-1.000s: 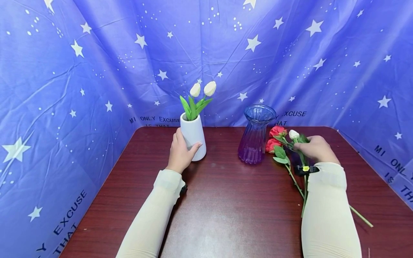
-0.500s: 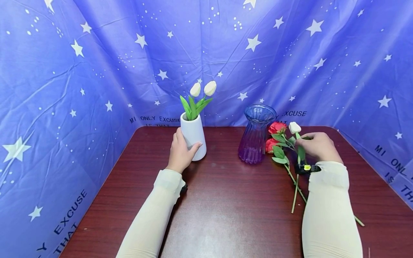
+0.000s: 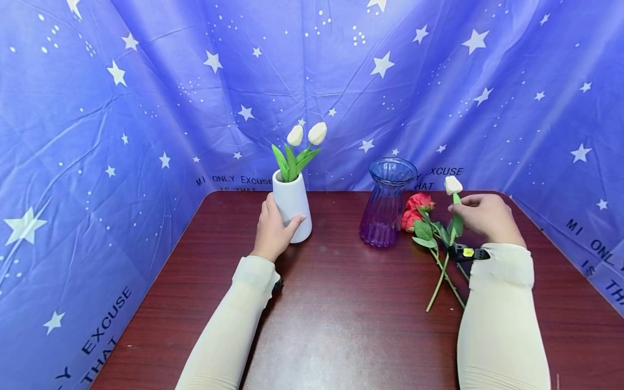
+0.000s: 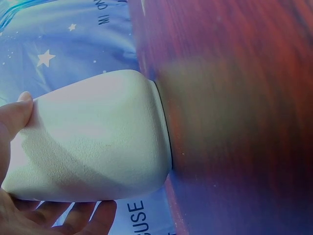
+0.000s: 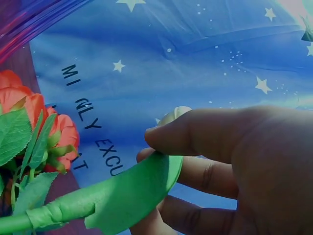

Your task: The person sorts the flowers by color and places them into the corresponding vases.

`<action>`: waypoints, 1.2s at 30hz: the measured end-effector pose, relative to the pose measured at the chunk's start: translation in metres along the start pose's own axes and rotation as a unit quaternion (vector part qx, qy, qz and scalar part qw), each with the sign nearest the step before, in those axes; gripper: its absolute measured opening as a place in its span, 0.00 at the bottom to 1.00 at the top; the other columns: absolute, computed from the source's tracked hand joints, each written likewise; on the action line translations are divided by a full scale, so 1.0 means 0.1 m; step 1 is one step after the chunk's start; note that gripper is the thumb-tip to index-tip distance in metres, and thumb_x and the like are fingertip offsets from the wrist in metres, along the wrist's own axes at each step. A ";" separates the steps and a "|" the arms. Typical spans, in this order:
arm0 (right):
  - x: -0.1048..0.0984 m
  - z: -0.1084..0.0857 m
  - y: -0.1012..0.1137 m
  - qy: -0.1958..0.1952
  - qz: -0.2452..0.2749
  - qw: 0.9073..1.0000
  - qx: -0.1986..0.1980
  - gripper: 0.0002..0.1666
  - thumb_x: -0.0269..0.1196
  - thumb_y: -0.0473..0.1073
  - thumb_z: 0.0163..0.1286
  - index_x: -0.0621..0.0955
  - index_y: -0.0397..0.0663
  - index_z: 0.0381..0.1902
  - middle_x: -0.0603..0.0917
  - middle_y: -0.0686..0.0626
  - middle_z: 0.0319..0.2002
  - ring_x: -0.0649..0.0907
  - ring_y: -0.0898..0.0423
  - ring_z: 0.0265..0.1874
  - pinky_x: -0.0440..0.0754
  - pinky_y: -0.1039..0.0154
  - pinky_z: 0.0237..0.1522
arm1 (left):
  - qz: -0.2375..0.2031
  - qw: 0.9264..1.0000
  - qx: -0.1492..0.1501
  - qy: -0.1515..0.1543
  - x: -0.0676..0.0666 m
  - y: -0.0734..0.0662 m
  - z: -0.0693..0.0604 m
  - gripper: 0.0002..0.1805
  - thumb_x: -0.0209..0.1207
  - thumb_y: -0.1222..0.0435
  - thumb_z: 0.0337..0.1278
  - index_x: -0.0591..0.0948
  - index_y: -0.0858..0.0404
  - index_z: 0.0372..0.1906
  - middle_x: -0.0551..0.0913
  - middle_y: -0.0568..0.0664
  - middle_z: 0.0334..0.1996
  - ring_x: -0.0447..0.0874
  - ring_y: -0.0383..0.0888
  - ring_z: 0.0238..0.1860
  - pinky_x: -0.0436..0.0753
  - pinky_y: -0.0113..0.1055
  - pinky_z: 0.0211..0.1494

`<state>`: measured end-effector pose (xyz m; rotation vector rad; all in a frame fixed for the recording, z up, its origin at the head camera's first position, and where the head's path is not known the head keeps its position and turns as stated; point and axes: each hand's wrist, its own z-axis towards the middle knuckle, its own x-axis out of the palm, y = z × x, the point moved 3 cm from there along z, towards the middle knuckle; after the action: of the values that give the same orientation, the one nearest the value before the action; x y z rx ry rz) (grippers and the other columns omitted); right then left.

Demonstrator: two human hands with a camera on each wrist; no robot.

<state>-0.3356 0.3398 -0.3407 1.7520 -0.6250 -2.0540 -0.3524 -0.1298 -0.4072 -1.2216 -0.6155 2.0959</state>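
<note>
My left hand [image 3: 275, 230] grips the side of a white vase [image 3: 293, 208] that stands upright on the table. Two white tulips [image 3: 306, 135] with green leaves rise out of that vase. In the left wrist view the thumb and fingers lie on opposite sides of the vase [image 4: 102, 137]. My right hand [image 3: 487, 216] pinches a third white tulip [image 3: 453, 184] just under its bloom, and its stem slants down toward the left. Close up in the right wrist view, the tulip's green leaf [image 5: 137, 191] runs below the thumb, and the bloom is mostly hidden behind it.
A blue-to-purple glass vase [image 3: 382, 216] stands between the two hands. Red roses [image 3: 417, 208] lie on the table to its right, their stems under the held tulip. Behind the brown table [image 3: 331, 303] hangs a blue curtain [image 3: 312, 65] with stars.
My right hand has lifted the white tulip up and slightly right, away from the roses, and its stem end has swung left. The left hand and white vase have stayed put.
</note>
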 end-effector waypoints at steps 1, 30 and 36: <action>-0.01 0.00 0.01 -0.002 -0.001 1.000 -0.001 0.32 0.60 0.62 0.74 0.86 0.39 0.55 0.88 0.37 0.45 0.80 0.43 0.44 0.73 0.57 0.38 | -0.001 1.000 -0.001 0.001 0.00 0.00 0.00 0.50 0.71 0.45 0.59 0.57 0.62 0.75 0.72 0.60 0.60 0.77 0.58 0.58 0.78 0.54 0.64; -0.39 -0.29 0.50 -0.114 0.005 0.993 -0.010 0.37 0.64 0.74 0.65 0.89 0.49 0.51 0.91 0.43 0.42 0.81 0.54 0.38 0.74 0.59 0.33 | 0.000 1.000 -0.001 -0.001 0.01 0.01 0.00 0.50 0.71 0.46 0.59 0.57 0.62 0.75 0.72 0.60 0.60 0.76 0.58 0.58 0.77 0.55 0.63; -0.47 -0.37 0.60 -0.143 0.011 0.989 -0.027 0.35 0.66 0.75 0.63 0.90 0.52 0.48 0.84 0.74 0.26 0.77 0.69 0.30 0.72 0.61 0.33 | 0.003 1.000 -0.006 0.001 0.00 0.01 0.00 0.50 0.71 0.46 0.59 0.57 0.62 0.75 0.72 0.60 0.60 0.76 0.58 0.59 0.77 0.55 0.63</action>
<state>-0.2919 0.3116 -0.2741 1.4251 -0.6592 -2.3047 -0.3528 -0.1303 -0.4079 -1.2325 -0.6257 2.0981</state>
